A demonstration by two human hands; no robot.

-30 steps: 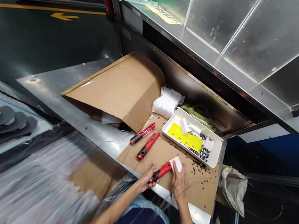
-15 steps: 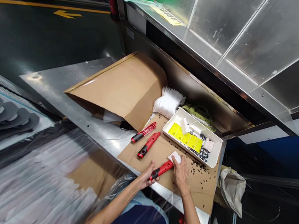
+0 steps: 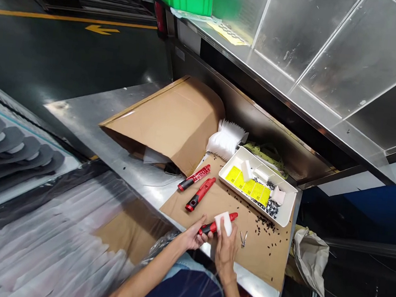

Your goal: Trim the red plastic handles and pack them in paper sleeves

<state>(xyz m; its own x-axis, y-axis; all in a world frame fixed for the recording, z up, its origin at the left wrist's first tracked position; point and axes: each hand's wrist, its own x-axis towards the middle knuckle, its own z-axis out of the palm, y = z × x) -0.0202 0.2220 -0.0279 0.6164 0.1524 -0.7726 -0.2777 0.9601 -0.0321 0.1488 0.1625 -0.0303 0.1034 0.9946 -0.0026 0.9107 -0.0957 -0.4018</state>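
My left hand grips the black end of a red and black tool housing, which looks like a plastic shell. Pressed against the middle of that housing is a white sponge block, pinched in my right hand. The red tip sticks out past the sponge. Two similar pieces, a red and black housing and one with its ribbed inside showing, lie on the brown sheet farther off. Metal tweezers rest to the right of my right hand.
A white tray holds yellow label sheets, white blocks and small black parts. Loose black bits are scattered before it. A cardboard box and a stack of white sheets stand behind; a metal shelf overhangs the bench.
The sponge has moved from the housing's red tip down to its middle, my right hand moving left with it. The tweezers have come into view. My left hand keeps its hold.
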